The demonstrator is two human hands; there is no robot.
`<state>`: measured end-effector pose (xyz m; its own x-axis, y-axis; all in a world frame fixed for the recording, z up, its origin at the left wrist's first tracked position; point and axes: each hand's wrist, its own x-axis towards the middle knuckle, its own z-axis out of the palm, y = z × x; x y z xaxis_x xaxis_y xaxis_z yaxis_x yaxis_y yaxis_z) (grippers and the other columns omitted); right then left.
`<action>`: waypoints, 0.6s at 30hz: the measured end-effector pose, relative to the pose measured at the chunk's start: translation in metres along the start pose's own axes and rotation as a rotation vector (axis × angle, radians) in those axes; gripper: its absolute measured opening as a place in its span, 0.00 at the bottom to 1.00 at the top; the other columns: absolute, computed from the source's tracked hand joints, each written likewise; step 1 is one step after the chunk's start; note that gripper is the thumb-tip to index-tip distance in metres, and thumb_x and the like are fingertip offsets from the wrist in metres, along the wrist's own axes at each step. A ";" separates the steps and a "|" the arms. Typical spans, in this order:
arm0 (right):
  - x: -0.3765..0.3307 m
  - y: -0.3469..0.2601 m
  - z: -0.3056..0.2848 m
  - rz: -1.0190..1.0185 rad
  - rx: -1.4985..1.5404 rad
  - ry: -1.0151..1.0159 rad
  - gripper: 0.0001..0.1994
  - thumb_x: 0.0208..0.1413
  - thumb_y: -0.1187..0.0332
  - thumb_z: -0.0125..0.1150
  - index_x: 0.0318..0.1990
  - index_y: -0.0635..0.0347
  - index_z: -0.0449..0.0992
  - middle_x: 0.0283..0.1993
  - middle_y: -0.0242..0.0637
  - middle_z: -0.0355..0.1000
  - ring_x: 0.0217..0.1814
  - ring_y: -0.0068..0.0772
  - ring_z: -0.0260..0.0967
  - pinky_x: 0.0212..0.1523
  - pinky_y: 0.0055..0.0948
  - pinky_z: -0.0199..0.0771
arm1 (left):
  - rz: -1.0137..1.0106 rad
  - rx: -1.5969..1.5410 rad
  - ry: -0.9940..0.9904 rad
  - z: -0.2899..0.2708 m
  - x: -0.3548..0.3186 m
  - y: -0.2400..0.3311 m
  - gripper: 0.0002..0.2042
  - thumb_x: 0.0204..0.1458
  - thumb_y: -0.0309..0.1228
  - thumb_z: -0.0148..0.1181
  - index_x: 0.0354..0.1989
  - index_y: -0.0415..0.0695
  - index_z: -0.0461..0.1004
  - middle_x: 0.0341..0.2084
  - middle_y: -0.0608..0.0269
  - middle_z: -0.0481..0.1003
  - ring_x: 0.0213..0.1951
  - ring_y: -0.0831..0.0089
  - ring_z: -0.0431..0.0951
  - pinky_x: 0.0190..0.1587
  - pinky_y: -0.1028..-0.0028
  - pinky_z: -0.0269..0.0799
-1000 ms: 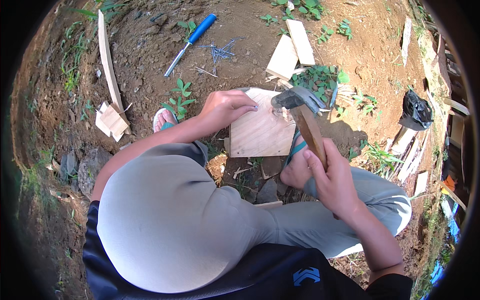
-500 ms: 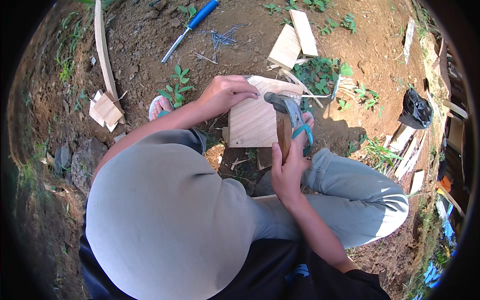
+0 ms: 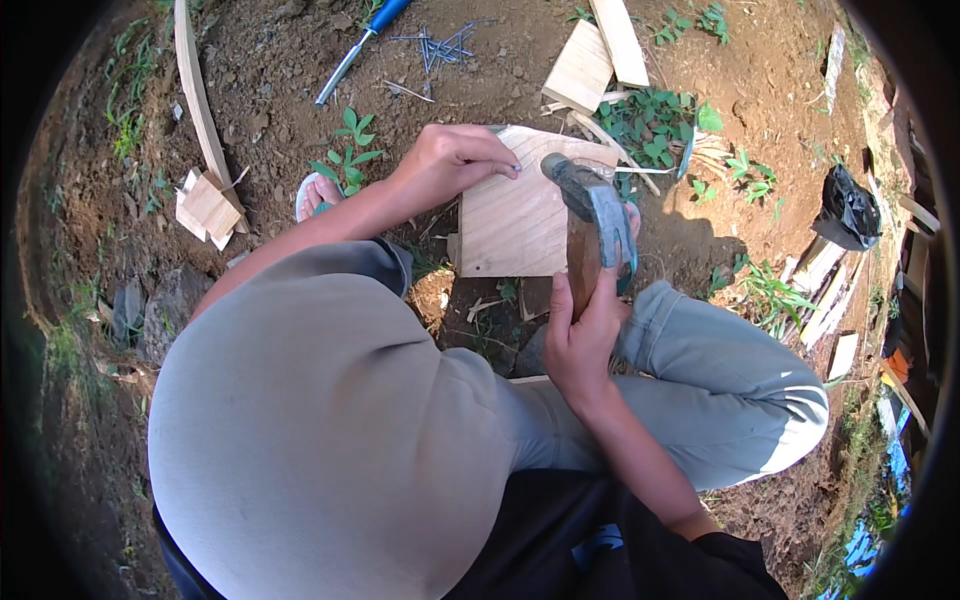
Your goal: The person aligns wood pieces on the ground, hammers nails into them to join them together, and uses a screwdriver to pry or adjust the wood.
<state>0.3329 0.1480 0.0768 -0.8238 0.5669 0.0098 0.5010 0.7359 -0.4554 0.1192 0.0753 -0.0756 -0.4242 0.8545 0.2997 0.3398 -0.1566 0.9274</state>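
Note:
A pale wooden board [image 3: 512, 232] lies between my feet. At its far edge my left hand [image 3: 458, 160] pinches thumb and finger together around a nail [image 3: 519, 169], of which only a small tip shows. My right hand [image 3: 585, 335] is closed around the brown wooden handle of a claw hammer [image 3: 598, 205]. The hammer's metal head is raised over the right part of the board, a short way right of the nail. A dark nail head or hole [image 3: 478, 268] marks the board's near left corner.
Loose nails [image 3: 447, 46] and a blue-handled chisel [image 3: 350, 62] lie on the soil beyond. Wooden offcuts [image 3: 580, 68] rest at the far right, more scraps [image 3: 210, 207] at the left. A black plastic bag [image 3: 848, 212] sits by split sticks on the right.
The hammer has risen and tilted, its head moving slightly right, away from the nail. My left hand keeps its pinch at the board. The whole view has shifted a little.

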 end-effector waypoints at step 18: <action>-0.007 0.004 0.009 0.069 -0.003 -0.137 0.11 0.69 0.69 0.57 0.50 0.67 0.67 0.29 0.56 0.74 0.31 0.59 0.78 0.29 0.47 0.73 | -0.018 -0.005 0.009 0.002 -0.002 -0.004 0.06 0.50 0.21 0.69 0.36 0.41 0.86 0.32 0.58 0.84 0.35 0.63 0.85 0.38 0.68 0.81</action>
<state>0.3386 0.1439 0.0666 -0.8156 0.5607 -0.1429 0.5584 0.6983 -0.4479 0.1206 0.0750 -0.0803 -0.4380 0.8525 0.2854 0.3278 -0.1442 0.9337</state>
